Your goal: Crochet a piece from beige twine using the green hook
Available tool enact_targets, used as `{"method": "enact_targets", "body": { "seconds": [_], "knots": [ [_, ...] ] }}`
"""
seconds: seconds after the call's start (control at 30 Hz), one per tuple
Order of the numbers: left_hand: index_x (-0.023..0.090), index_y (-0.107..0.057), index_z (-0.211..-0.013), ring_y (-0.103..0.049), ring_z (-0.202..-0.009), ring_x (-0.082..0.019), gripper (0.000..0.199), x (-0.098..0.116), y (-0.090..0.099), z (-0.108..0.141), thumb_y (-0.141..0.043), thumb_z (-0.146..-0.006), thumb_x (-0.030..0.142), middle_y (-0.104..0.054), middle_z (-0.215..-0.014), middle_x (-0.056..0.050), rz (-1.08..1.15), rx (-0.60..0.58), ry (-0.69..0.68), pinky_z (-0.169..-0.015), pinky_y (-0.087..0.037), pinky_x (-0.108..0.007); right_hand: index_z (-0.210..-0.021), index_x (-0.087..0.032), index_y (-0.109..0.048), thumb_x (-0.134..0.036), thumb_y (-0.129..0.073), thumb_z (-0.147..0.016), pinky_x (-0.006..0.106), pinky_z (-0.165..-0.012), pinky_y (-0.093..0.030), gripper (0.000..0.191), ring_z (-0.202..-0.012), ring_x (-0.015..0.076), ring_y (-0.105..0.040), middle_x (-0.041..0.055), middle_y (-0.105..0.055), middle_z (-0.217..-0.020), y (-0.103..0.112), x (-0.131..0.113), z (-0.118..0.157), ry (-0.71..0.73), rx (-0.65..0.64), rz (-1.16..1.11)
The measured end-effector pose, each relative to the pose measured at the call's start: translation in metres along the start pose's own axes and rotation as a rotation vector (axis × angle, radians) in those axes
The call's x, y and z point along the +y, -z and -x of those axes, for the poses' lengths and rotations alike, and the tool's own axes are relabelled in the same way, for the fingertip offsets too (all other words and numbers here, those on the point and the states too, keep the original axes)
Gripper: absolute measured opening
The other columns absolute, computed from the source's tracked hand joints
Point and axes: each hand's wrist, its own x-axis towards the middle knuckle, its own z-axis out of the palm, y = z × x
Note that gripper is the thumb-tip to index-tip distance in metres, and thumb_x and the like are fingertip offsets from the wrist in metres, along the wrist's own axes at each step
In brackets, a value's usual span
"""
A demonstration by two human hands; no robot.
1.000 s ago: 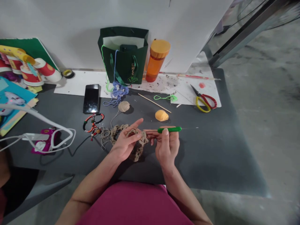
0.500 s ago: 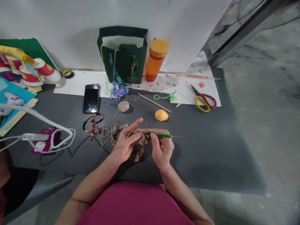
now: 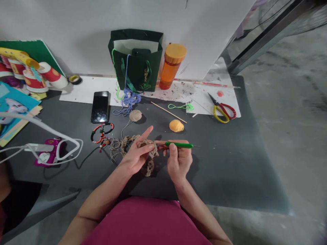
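My left hand [image 3: 136, 153] pinches a grey-brown crocheted strip [image 3: 150, 166], its index finger raised. Part of the strip hangs below the fingers and part curls on the table to the left. My right hand [image 3: 179, 161] is closed round a green-handled crochet hook [image 3: 180, 145], which points left into the work at the left fingertips. A thin yarn runs from the tangled yarn by the strip up to a small beige ball [image 3: 135, 115]. Just left of the tangle lies a beaded bracelet [image 3: 97, 134].
A dark green paper bag [image 3: 138, 71] and an orange bottle [image 3: 171, 68] stand at the back. Around lie a phone [image 3: 100, 107], a wooden stick [image 3: 168, 112], a yellow ball [image 3: 176, 126], scissors [image 3: 222, 110] and, at left, a white cable [image 3: 46, 126].
My right hand has moved slightly right with the hook. The part of the strip between my hands looks narrower. The whole view has shifted a little.
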Motion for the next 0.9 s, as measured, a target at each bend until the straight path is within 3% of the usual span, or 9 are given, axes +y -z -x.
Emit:
{"method": "enact_targets", "body": {
  "seconds": [0.13, 0.33, 0.57, 0.73, 0.9],
  "knots": [
    [0.023, -0.068, -0.136, -0.065, -0.071, -0.012, 0.074, 0.0, 0.002, -0.002, -0.089, -0.065, 0.018, -0.073, -0.075, 0.002, -0.003, -0.008, 0.004, -0.076, -0.049, -0.026, -0.095, -0.026, -0.058, -0.035, -0.055, -0.102, 0.022, -0.039, -0.048, 0.012, -0.046, 0.0128, -0.066, -0.0037, -0.074, -0.067, 0.0, 0.006, -0.004, -0.104, -0.016, -0.209],
    [0.02, -0.078, -0.12, -0.059, -0.063, -0.009, 0.057, 0.0, 0.0, -0.002, -0.084, -0.064, 0.013, -0.071, -0.072, 0.001, 0.022, -0.069, 0.074, -0.058, -0.04, -0.021, -0.089, -0.026, -0.058, -0.045, -0.058, -0.099, 0.024, -0.037, -0.04, 0.021, -0.042, 0.0138, -0.062, -0.0044, -0.071, -0.058, -0.001, 0.008, -0.008, -0.436, -0.155, -0.432],
    [0.024, -0.077, -0.122, -0.066, -0.075, -0.011, 0.063, 0.0, -0.002, 0.0, -0.09, -0.062, 0.011, -0.075, -0.079, 0.003, -0.019, -0.016, -0.005, -0.081, -0.047, -0.025, -0.086, -0.025, -0.066, -0.052, -0.078, -0.082, 0.025, -0.05, -0.051, 0.03, -0.051, 0.0119, -0.062, -0.0042, -0.073, -0.068, -0.008, 0.006, -0.004, -0.529, -0.094, -0.485],
    [0.021, -0.077, -0.121, -0.063, -0.072, -0.01, 0.059, 0.003, 0.0, 0.0, -0.09, -0.063, 0.012, -0.072, -0.076, 0.003, -0.031, -0.018, -0.018, -0.079, -0.046, -0.024, -0.086, -0.026, -0.065, -0.05, -0.072, -0.09, 0.026, -0.051, -0.051, 0.025, -0.051, 0.0126, -0.061, -0.0038, -0.073, -0.067, 0.003, 0.005, -0.013, -0.411, -0.123, -0.439],
    [0.021, -0.08, -0.115, -0.06, -0.068, -0.007, 0.057, 0.006, -0.001, 0.0, -0.094, -0.06, 0.016, -0.07, -0.073, 0.004, -0.04, 0.048, -0.053, -0.072, -0.045, -0.021, -0.097, -0.028, -0.064, -0.033, -0.055, -0.103, 0.029, -0.058, -0.052, 0.012, -0.059, 0.0137, -0.066, -0.001, -0.078, -0.079, 0.015, 0.003, -0.014, -0.098, -0.224, -0.178]
  ]
}}
